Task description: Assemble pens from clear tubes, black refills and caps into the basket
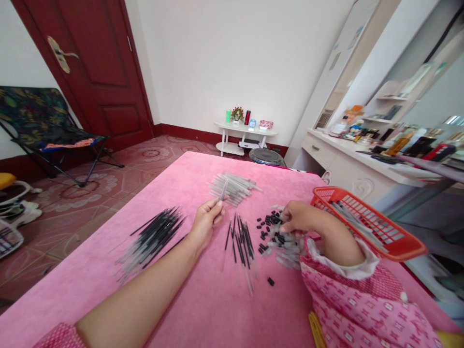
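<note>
We are working over a pink cloth (203, 309), and our left hand (207, 218) is gripping a slim clear tube (224, 189) between thumb and fingers, its far end pointing away from us. Just beyond that hand, a pile of clear tubes (237, 187) is lying heaped, the held one showing in front of it. Our right hand (300, 216) is reaching down with bent fingers among small black pieces (271, 218) and short clear caps (289, 255); we cannot tell whether its fingertips are closing on anything. One lone black piece (270, 281) is lying nearer to us, apart from the rest. Between our hands, a small group of dark rods (241, 241) is lying spread out, while a larger bundle of dark rods (154, 239) is resting to the left of our left forearm. Beside our right arm, a red basket (415, 249) is holding long grey strips (357, 224). Beyond the cloth, a low white stand (232, 127) is standing by the wall, and a white dresser (340, 162) is carrying bottles at the right.
</note>
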Tool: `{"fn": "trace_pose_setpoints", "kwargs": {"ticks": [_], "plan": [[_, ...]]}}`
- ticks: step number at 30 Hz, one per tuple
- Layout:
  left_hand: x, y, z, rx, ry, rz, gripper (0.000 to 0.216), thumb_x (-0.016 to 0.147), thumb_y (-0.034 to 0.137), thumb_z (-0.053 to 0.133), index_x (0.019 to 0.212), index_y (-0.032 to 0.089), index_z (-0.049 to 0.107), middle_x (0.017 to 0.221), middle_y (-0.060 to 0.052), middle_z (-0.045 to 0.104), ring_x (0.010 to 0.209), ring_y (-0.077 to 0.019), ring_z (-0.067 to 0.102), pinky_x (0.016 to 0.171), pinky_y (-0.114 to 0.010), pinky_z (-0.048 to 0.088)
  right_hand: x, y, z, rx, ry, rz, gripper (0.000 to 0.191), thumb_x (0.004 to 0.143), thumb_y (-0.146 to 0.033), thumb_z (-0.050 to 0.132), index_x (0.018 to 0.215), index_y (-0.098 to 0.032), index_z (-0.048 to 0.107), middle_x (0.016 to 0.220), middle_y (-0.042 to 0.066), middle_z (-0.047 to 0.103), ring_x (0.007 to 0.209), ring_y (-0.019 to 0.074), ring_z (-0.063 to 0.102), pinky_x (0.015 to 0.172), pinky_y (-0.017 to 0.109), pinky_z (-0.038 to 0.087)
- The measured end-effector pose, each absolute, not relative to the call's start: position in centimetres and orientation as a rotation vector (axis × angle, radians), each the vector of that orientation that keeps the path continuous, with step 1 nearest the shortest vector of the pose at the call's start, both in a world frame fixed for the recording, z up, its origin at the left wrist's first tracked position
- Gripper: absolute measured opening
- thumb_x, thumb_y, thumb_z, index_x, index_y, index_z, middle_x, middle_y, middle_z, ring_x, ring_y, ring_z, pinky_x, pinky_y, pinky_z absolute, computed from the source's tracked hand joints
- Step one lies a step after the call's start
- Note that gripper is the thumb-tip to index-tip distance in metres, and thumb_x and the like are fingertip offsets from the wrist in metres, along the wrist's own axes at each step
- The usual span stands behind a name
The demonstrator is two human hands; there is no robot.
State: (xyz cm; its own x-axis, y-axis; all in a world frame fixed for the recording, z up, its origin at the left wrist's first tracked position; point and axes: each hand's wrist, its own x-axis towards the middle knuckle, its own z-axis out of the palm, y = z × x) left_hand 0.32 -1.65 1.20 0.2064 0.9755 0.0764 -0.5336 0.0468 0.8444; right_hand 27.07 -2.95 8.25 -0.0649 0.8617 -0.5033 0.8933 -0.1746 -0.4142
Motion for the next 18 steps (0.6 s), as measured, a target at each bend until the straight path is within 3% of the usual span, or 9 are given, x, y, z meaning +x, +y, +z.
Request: {"fn": "trace_pose_setpoints", "kwargs": {"ticks": [4, 11, 14, 18], "plan": [[0.3, -1.6, 1.2, 0.902, 0.631, 1.273, 0.040, 0.073, 0.033, 0.064, 0.106, 0.011, 0.061, 0.059, 0.004, 0.045, 0.039, -0.0005, 0.023, 0.038, -0.018, 0.010, 26.1, -3.1, 8.4, 2.078, 2.027, -0.873, 0.006, 0.057, -0.014, 0.065, 0.058, -0.016, 0.059, 0.045, -0.001, 0.057, 0.044, 0.0129, 0.054, 0.043, 0.021, 0.036], [0.4, -1.7, 1.0, 0.962, 0.668, 1.258, 0.042, 0.073, 0.037, 0.064, 0.107, 0.012, 0.061, 0.059, 0.003, 0.046, 0.040, -0.0015, 0.023, 0.039, -0.019, 0.009, 25.6, -2.8, 9.2, 2.011, 2.361, -0.497, 0.005, 0.060, -0.019, 0.058, 0.056, -0.015, 0.059, 0.054, 0.000, 0.061, 0.052, 0.0118, 0.055, 0.046, 0.020, 0.033], [0.6, -1.9, 1.0, 1.042, 0.696, 1.230, 0.041, 0.074, 0.038, 0.062, 0.105, 0.012, 0.062, 0.058, 0.003, 0.047, 0.040, -0.0020, 0.022, 0.040, -0.020, 0.008, 24.9, -2.4, 9.0, 2.194, 2.434, -0.681, 0.008, 0.066, -0.023, 0.055, 0.066, -0.016, 0.058, 0.057, 0.003, 0.064, 0.053, 0.0133, 0.059, 0.048, 0.020, 0.039], [0.9, -2.4, 1.4, 1.131, 0.761, 1.181, 0.041, 0.073, 0.037, 0.064, 0.105, 0.011, 0.064, 0.049, 0.006, 0.041, 0.040, -0.0033, 0.020, 0.041, -0.020, 0.008, 23.2, -2.1, 8.6, 2.412, 2.451, -1.183, 0.011, 0.069, -0.023, 0.050, 0.078, -0.016, 0.052, 0.068, 0.005, 0.067, 0.057, 0.0140, 0.063, 0.045, 0.018, 0.042]]}}
